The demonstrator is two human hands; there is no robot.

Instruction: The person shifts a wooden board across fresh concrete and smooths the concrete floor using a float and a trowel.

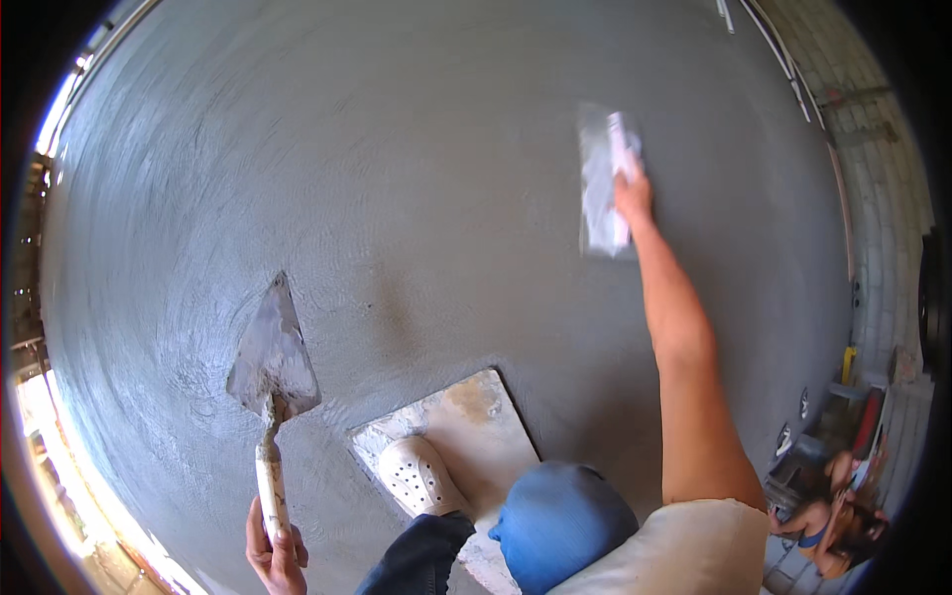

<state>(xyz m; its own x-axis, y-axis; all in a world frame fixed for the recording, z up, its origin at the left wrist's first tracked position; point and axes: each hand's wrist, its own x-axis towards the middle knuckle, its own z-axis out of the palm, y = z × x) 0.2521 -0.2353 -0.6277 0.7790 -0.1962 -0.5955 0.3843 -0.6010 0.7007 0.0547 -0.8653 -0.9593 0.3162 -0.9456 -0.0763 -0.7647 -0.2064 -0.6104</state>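
My left hand (276, 557) is closed round the pale handle of a pointed masonry trowel (275, 362). The trowel's mortar-stained triangular blade points away from me over the smooth grey wet cement surface (446, 198). Farther off and to the right, my outstretched right hand (635, 194) grips a flat rectangular finishing trowel (599, 188) by its pale handle. Its blade lies on or just above the cement and is slightly blurred. Curved sweep marks show in the cement on the left.
A pale clog (420, 476) stands on a cement-stained square board (481, 412) on the cement. A rounded blue cloth shape (565, 526) covers part of the board. Block walling (878, 208) runs along the right. Another person (828, 526) is at the lower right beside dark clutter.
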